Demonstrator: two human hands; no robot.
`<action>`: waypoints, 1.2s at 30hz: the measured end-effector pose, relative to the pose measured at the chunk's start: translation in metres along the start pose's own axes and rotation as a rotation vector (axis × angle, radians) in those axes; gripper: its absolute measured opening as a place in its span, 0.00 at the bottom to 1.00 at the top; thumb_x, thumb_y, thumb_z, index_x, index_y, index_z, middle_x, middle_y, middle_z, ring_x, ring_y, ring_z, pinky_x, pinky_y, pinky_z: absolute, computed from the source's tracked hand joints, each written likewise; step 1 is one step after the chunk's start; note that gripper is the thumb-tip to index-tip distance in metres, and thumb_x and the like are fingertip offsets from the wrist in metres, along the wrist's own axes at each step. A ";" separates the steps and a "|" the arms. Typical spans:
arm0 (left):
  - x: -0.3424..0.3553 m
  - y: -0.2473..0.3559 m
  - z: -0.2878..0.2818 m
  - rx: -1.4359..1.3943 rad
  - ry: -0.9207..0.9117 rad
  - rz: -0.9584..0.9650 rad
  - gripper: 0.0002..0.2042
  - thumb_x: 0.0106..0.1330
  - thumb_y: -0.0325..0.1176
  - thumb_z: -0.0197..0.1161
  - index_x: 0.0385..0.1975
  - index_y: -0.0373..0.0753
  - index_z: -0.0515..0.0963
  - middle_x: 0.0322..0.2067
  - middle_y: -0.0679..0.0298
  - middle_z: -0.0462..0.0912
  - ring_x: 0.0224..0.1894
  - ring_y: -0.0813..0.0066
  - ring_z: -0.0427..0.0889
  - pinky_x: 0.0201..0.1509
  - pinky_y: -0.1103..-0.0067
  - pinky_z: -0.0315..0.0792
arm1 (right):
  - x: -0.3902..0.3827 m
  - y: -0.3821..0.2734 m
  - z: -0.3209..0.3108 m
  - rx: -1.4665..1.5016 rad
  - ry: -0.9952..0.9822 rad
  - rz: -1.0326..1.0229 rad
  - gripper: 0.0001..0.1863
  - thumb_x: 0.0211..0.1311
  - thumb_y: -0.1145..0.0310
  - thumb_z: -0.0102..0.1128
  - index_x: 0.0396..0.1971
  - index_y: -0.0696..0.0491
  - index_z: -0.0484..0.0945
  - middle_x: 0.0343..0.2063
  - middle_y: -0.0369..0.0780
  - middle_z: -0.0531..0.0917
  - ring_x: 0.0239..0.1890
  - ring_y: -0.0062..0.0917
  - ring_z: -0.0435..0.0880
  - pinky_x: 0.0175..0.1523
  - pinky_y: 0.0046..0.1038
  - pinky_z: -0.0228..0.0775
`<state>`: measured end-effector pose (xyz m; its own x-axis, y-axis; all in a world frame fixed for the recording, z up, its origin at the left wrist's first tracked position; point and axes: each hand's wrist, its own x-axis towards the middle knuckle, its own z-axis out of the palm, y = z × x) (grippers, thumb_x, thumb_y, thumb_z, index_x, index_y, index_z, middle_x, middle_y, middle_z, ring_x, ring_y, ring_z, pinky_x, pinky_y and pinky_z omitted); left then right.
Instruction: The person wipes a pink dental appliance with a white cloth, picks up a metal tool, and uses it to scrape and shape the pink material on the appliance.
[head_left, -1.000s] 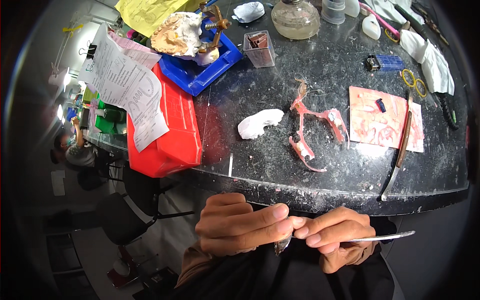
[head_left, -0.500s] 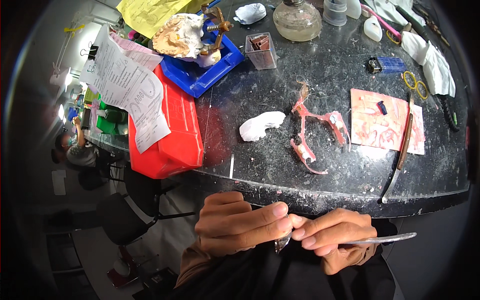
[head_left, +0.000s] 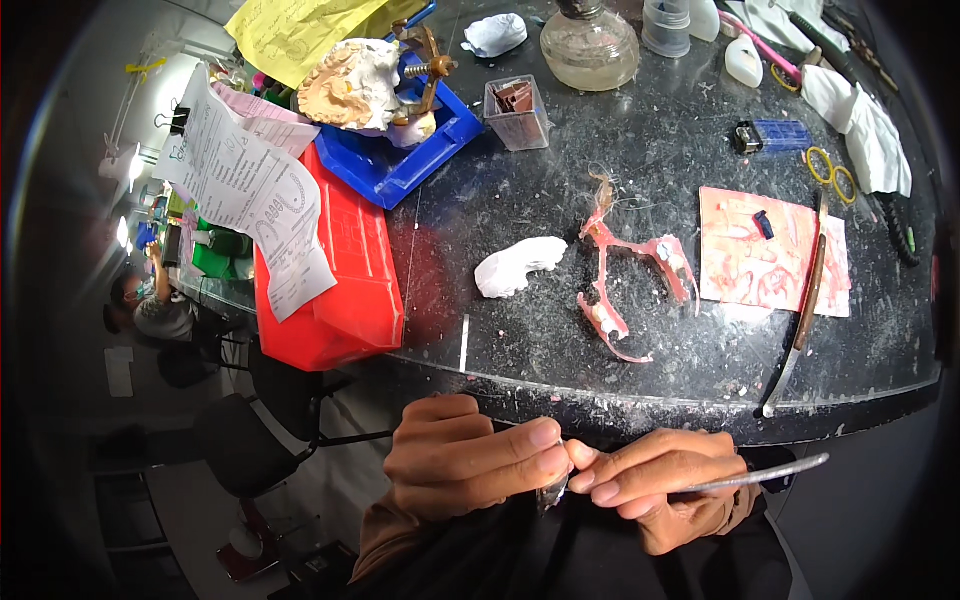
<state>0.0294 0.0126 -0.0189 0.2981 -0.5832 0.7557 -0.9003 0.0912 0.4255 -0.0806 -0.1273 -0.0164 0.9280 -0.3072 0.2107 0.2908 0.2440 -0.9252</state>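
In front of the bench edge, my left hand (head_left: 470, 465) is closed, its fingers pinching a small dark, shiny piece (head_left: 552, 493) whose kind I cannot make out. My right hand (head_left: 665, 480) grips a thin grey metal hand tool (head_left: 760, 476); its shaft sticks out to the right. The fingertips of both hands meet, and they hide the tool's other end. On the bench beyond lie a white plaster-like curved piece (head_left: 518, 266) and a pink branched wax piece (head_left: 602, 270) with white tooth-like bits. A wood-handled knife (head_left: 812, 290) rests across a stained pink sheet (head_left: 735, 255).
To the left, a red bin (head_left: 350, 280) carries papers (head_left: 240, 190). Behind it, a blue tray (head_left: 400, 180) bears a dental cast (head_left: 350, 85). Farther back are a clear box (head_left: 518, 125) of brown pieces, a glass burner (head_left: 590, 50) and a blue lighter (head_left: 775, 136).
Both hands have shifted slightly left, still joined at the fingertips. The bench things appear slightly lower in view. Both hands keep their hold.
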 end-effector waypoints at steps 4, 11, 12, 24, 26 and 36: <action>0.000 0.001 -0.001 0.034 -0.001 -0.004 0.11 0.39 0.23 0.66 0.26 0.40 0.77 0.31 0.68 0.78 0.08 0.93 0.61 0.10 0.92 0.49 | 0.003 -0.002 -0.005 -0.161 -0.092 -0.075 0.02 0.47 0.79 0.56 0.19 0.59 0.74 0.23 0.46 0.78 0.25 0.27 0.80 0.31 0.21 0.76; -0.006 -0.003 0.005 0.001 0.043 -0.055 0.11 0.38 0.25 0.67 0.25 0.43 0.78 0.29 0.68 0.79 0.10 0.90 0.66 0.10 0.91 0.52 | 0.005 0.012 -0.015 -0.167 -0.234 -0.382 0.09 0.40 0.78 0.61 0.26 0.61 0.76 0.29 0.46 0.78 0.25 0.24 0.80 0.25 0.14 0.75; -0.007 -0.004 0.005 0.008 0.062 -0.037 0.11 0.38 0.25 0.67 0.25 0.43 0.78 0.28 0.68 0.79 0.10 0.90 0.67 0.10 0.91 0.53 | 0.005 0.012 -0.015 -0.193 -0.247 -0.394 0.09 0.39 0.78 0.61 0.26 0.61 0.76 0.30 0.46 0.78 0.26 0.24 0.80 0.25 0.14 0.75; -0.004 -0.002 0.000 -0.099 0.004 -0.037 0.09 0.40 0.24 0.63 0.25 0.38 0.78 0.29 0.65 0.79 0.10 0.90 0.65 0.11 0.91 0.53 | 0.001 0.006 -0.014 -0.114 -0.201 -0.213 0.05 0.41 0.77 0.62 0.20 0.59 0.74 0.27 0.49 0.78 0.28 0.31 0.80 0.28 0.21 0.75; -0.004 -0.001 0.000 -0.063 0.027 -0.033 0.09 0.40 0.23 0.63 0.25 0.38 0.78 0.29 0.65 0.79 0.10 0.89 0.66 0.11 0.91 0.53 | 0.002 0.012 -0.014 -0.143 -0.246 -0.287 0.06 0.42 0.77 0.62 0.22 0.60 0.75 0.29 0.49 0.78 0.29 0.32 0.80 0.28 0.21 0.75; -0.007 0.003 0.004 -0.030 0.090 -0.074 0.10 0.41 0.23 0.64 0.25 0.42 0.78 0.28 0.64 0.79 0.12 0.88 0.70 0.11 0.92 0.54 | 0.009 0.011 -0.015 -0.168 -0.339 -0.378 0.06 0.44 0.76 0.60 0.25 0.61 0.75 0.28 0.52 0.77 0.29 0.33 0.80 0.30 0.22 0.75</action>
<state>0.0232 0.0133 -0.0251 0.3923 -0.5142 0.7627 -0.8652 0.0754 0.4958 -0.0729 -0.1408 -0.0293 0.7970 -0.0239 0.6035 0.6039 0.0143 -0.7970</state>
